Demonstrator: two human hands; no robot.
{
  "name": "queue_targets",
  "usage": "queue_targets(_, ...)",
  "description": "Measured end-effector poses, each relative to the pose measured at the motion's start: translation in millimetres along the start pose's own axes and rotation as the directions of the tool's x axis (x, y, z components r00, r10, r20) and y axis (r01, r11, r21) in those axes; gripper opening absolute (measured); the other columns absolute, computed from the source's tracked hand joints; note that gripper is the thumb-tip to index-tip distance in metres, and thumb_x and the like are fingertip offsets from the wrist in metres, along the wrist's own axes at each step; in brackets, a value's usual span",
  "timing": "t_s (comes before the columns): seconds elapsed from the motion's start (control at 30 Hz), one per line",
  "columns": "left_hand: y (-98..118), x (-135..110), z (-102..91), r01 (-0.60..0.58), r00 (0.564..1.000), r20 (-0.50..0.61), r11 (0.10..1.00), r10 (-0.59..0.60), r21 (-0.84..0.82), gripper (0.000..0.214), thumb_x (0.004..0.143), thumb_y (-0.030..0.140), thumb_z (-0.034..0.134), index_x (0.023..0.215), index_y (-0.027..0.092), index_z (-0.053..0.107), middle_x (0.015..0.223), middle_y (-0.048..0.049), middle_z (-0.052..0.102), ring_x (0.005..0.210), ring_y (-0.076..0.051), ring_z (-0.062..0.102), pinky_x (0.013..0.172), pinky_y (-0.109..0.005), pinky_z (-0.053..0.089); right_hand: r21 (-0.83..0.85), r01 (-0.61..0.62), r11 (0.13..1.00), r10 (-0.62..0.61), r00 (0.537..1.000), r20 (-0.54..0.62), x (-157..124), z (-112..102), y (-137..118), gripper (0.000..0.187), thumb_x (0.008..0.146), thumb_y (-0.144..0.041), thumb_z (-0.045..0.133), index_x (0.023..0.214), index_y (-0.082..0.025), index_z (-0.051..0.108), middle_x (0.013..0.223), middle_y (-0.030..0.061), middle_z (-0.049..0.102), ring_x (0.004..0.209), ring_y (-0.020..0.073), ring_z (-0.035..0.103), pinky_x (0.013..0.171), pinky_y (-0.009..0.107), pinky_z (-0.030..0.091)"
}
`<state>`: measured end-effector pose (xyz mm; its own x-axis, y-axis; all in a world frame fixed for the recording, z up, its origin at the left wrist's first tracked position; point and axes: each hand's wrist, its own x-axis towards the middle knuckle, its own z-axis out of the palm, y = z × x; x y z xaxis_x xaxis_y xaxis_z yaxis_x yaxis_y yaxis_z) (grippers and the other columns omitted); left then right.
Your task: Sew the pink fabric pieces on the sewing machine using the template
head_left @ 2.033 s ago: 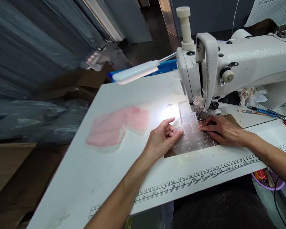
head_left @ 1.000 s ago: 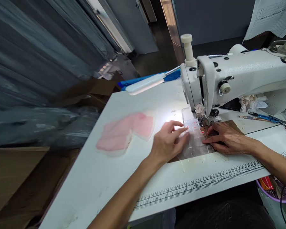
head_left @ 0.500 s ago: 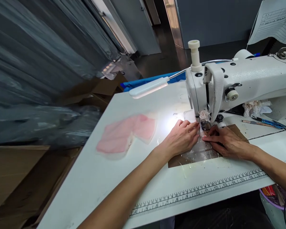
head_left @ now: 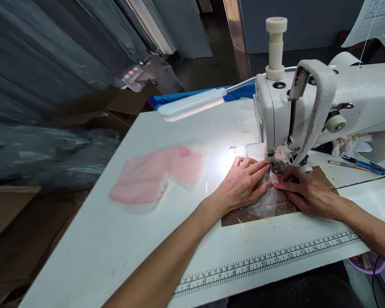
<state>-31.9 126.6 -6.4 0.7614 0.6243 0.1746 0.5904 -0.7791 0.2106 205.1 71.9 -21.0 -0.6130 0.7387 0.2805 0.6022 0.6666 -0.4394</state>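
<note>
At the white sewing machine (head_left: 311, 102), my left hand (head_left: 242, 184) lies with its fingers stretched out over sheer white fabric (head_left: 267, 206), fingertips beside the presser foot (head_left: 277, 167). Its thumb points toward my right fingertips. Across the needle area, my right hand (head_left: 311, 194) has thumb and forefinger closed on the fabric's edge just in front of the foot. A pale pink fabric rosette (head_left: 282, 152) sits on the machine head above the foot. Under both hands is a brown plate (head_left: 232, 219) set on the white tabletop (head_left: 83, 244). My fingers hide part of the fabric.
Pink and white cut pieces (head_left: 147, 175) lie to the left. A lit lamp (head_left: 192, 104) hangs over the table. Tweezers and scissors (head_left: 368, 164) rest beside lace scraps (head_left: 346, 143) at right. A printed ruler (head_left: 266, 264) runs along the front edge.
The view has moved in closer, so the machine looks larger and the pink pieces sit further left. My left fingers have spread a little, the thumb now nearer my right fingertips.
</note>
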Motion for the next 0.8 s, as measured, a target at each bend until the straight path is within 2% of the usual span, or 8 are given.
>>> queue_targets(0.23, 1.9, 0.5, -0.4, 0.025, 1.000, -0.002, 0.999, -0.025, -0.026, 0.044, 0.096, 0.040, 0.039, 0.123, 0.017, 0.065, 0.102, -0.0141, 0.071, 0.096, -0.031, 0.056, 0.086, -0.048, 0.036, 0.005, -0.019, 1.000, 0.019, 1.000, 0.012, 0.6, -0.9, -1.3, 0.034, 0.099, -0.023, 0.044, 0.124, -0.025, 0.068, 0.111, 0.0125, 0.058, 0.099, 0.0236, 0.058, 0.088, 0.046, 0.054)
queue_targets(0.4, 1.7, -0.3, 0.9, 0.006, 1.000, -0.015, 1.000, -0.006, -0.001, 0.044, 0.097, 0.040, 0.038, 0.124, 0.016, 0.064, 0.108, -0.0147, 0.071, 0.098, -0.031, 0.056, 0.087, -0.049, 0.036, -0.013, -0.010, 1.000, 0.010, 1.000, -0.003, 0.7, -0.8, -2.4, 0.034, 0.099, -0.023, 0.045, 0.123, -0.023, 0.068, 0.112, 0.0130, 0.058, 0.100, 0.0236, 0.058, 0.089, 0.045, 0.054)
queue_targets(0.63, 1.6, -2.9, 3.2, -0.061, 0.997, -0.044, 0.990, 0.067, 0.131, 0.044, 0.101, 0.039, 0.034, 0.125, 0.014, 0.062, 0.117, -0.0139, 0.069, 0.100, -0.029, 0.057, 0.085, -0.047, 0.039, -0.014, 0.026, 1.000, -0.026, 0.999, -0.045, 0.1, 0.8, -0.3, 0.032, 0.100, -0.023, 0.045, 0.122, -0.023, 0.068, 0.109, 0.0122, 0.059, 0.099, 0.0228, 0.059, 0.087, 0.042, 0.055)
queue_targets(0.8, 5.4, -4.2, 8.3, -0.053, 0.988, -0.129, 0.971, 0.085, 0.234, 0.041, 0.101, 0.038, 0.036, 0.124, 0.015, 0.062, 0.122, -0.0133, 0.067, 0.098, -0.028, 0.057, 0.084, -0.047, 0.042, -0.033, 0.032, 0.999, -0.034, 0.997, -0.070, -1.2, 3.6, 2.1, 0.031, 0.099, -0.023, 0.046, 0.120, -0.023, 0.069, 0.108, 0.0115, 0.059, 0.102, 0.0230, 0.059, 0.089, 0.042, 0.055)
